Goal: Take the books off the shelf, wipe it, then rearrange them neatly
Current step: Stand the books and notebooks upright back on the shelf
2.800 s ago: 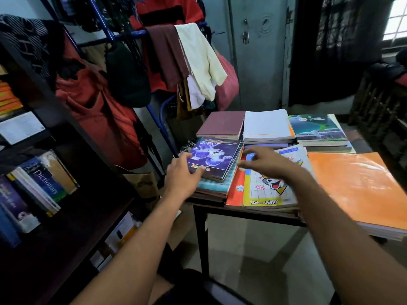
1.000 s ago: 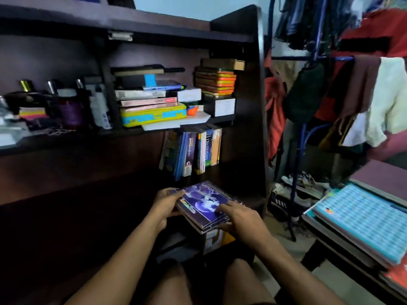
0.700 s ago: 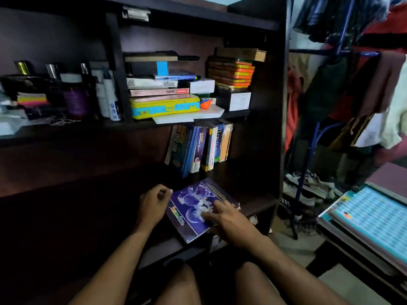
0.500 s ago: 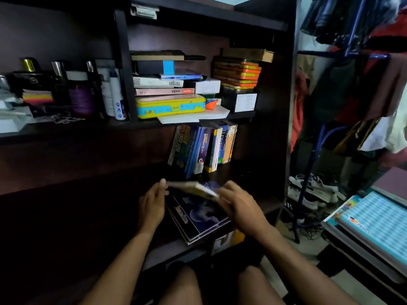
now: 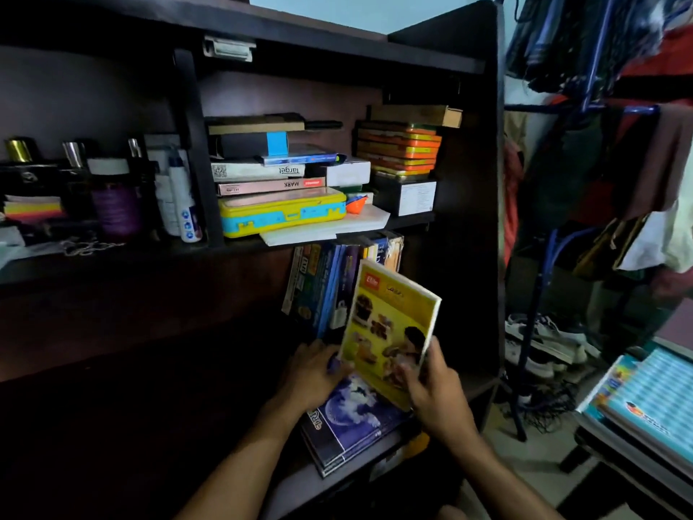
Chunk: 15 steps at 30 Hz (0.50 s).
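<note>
Both hands (image 5: 378, 384) hold the yellow book (image 5: 390, 328) upright, fingers curled round its lower edge

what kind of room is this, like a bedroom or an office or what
Most likely a bedroom or a student's room at home. A dark wooden bookshelf holds books and toiletry bottles, a blue clothes rack hung with garments stands beside it, and sneakers lie on the floor.

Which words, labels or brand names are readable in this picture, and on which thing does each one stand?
"target", upside down: white box.
"MARK", upside down: pink box.
"Elite", red logo: yellow book.
Spines of the standing books, the purple book title, the black box label: too blurred.
</note>
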{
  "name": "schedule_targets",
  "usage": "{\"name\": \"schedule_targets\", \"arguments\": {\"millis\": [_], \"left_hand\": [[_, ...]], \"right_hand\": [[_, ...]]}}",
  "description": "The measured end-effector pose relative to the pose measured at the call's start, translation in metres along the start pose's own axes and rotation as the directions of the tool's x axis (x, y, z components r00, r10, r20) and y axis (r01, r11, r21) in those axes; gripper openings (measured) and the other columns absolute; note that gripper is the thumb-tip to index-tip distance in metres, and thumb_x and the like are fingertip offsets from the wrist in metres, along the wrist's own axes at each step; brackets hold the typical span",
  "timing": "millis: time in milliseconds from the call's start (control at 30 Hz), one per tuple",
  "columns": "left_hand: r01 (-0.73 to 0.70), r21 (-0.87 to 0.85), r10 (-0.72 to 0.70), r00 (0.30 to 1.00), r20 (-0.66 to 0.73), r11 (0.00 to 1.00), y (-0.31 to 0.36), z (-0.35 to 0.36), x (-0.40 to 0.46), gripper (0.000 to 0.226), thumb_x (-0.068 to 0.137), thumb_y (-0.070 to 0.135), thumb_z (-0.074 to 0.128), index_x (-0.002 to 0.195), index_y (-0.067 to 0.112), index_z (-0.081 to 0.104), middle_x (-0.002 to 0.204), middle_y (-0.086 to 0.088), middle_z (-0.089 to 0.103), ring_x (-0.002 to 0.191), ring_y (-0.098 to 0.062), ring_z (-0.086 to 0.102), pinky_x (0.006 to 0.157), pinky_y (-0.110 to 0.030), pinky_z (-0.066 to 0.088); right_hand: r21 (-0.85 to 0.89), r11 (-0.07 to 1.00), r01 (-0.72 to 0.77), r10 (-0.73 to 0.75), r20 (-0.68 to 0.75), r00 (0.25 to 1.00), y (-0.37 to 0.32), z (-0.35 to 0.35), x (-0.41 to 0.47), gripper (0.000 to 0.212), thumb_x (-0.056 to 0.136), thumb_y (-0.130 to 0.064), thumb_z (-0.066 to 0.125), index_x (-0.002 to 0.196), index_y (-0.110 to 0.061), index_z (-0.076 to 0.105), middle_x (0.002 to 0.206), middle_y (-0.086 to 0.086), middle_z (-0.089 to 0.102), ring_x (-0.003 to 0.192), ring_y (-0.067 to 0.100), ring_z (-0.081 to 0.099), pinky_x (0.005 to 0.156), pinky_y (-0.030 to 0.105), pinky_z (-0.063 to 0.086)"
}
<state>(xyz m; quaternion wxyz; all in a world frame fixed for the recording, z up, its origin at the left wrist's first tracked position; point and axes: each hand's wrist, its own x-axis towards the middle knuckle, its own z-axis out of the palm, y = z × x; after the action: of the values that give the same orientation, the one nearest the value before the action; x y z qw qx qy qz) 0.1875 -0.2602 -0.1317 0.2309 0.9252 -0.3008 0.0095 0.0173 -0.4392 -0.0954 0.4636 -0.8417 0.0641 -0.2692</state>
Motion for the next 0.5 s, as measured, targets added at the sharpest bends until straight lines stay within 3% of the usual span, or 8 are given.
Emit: {"name": "schedule_targets", "arguments": {"millis": [67,200,267,333,400,500], "left_hand": [[-0.021,0.02,0.022,0.997,-0.07,1.0,-0.001,0.006,0.006,0.052,0.096,0.062,0.047,0.136,0.03,0.06,0.127,-0.006,0.056,0.12,-0.031,0.052,0.099,-0.038,0.044],[-0.01,0.032,0.016,0.984,-0.175,0.999,0.001,0.018,0.018,0.047,0.1,0.053,0.051,0.137,0.024,0.059,0.133,-0.007,0.054,0.12,-0.03,0.053,0.099,-0.038,0.045],[-0.024,-0.081,0.006,0.976,-0.218,0.996,0.004,0.016,0.023,0.041,0.1,0.044,0.056,0.133,0.02,0.059,0.136,-0.007,0.048,0.117,-0.03,0.056,0.094,-0.034,0.047],[-0.038,-0.167,-0.025,0.932,-0.362,0.985,-0.002,0.002,0.034,0.032,0.097,0.038,0.062,0.124,0.02,0.057,0.134,-0.006,0.044,0.108,-0.03,0.061,0.081,-0.031,0.049],[0.007,-0.169,-0.095,0.849,-0.52,0.986,-0.021,-0.011,0.048,0.045,0.092,0.04,0.07,0.13,0.024,0.051,0.14,-0.008,0.044,0.113,-0.033,0.059,0.083,-0.039,0.054],[0.04,-0.257,-0.159,0.872,-0.463,0.966,-0.041,-0.008,0.062,0.089,0.084,0.046,0.079,0.157,0.034,0.028,0.161,-0.012,0.025,0.142,-0.035,0.031,0.111,-0.053,0.039]], "right_hand": [[-0.04,0.999,0.016,-0.02,-0.08,0.997,0.004,-0.004,0.01,0.029,0.101,-0.036,0.057,0.124,-0.047,0.043,0.107,-0.022,0.071,0.09,0.0,0.071,0.074,0.045,0.061],[-0.053,0.998,0.035,-0.044,-0.193,0.98,0.003,0.007,0.03,0.03,0.102,-0.027,0.057,0.125,-0.04,0.042,0.097,-0.028,0.069,0.083,-0.006,0.068,0.064,0.028,0.059],[-0.06,0.998,0.036,-0.047,-0.204,0.978,0.007,0.017,0.037,0.029,0.102,-0.025,0.058,0.125,-0.036,0.042,0.096,-0.02,0.069,0.082,-0.004,0.069,0.064,0.029,0.06],[-0.099,0.994,0.051,-0.07,-0.198,0.978,0.013,0.027,0.042,0.028,0.1,-0.025,0.059,0.123,-0.032,0.044,0.096,-0.015,0.071,0.081,0.001,0.07,0.063,0.03,0.058],[-0.146,0.987,0.071,-0.094,-0.156,0.983,0.021,0.033,0.044,0.029,0.1,-0.027,0.059,0.124,-0.033,0.044,0.102,-0.015,0.071,0.085,0.003,0.07,0.064,0.02,0.055],[-0.147,0.987,0.066,-0.087,-0.144,0.986,0.029,0.041,0.044,0.033,0.099,-0.031,0.057,0.128,-0.037,0.042,0.108,-0.015,0.069,0.092,0.001,0.069,0.068,0.012,0.052]]}}
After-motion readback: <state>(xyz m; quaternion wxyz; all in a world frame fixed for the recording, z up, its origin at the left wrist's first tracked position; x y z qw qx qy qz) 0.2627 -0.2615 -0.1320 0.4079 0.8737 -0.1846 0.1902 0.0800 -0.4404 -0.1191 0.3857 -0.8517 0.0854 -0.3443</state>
